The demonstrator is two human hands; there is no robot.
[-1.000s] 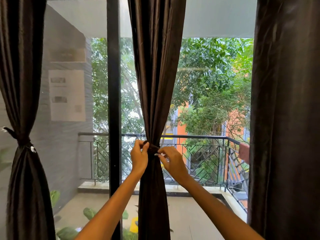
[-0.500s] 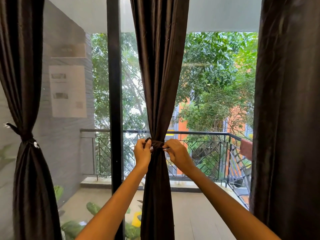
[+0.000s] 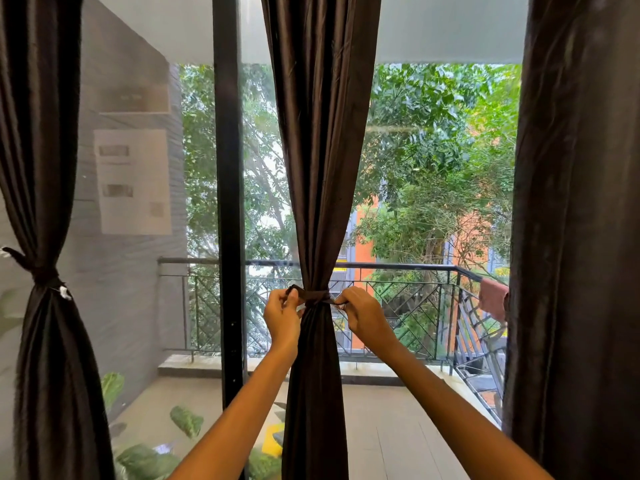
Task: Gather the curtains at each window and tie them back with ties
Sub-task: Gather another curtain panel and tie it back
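Middle curtain, gathered to a narrow waist by a dark tie wrapped around it. Left hand pinches the tie's left end, fingers closed; right hand pinches the right end, fingers closed. Left curtain hangs already tied; right curtain hangs loose.

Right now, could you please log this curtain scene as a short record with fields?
left curtain: gathered, already tied
middle curtain: gathered, dark tie wrapped round it
right curtain: hanging loose, no tie visible
left hand: pinching the tie's left end
right hand: pinching the tie's right end
knot: cannot tell if finished
outside: balcony railing, trees
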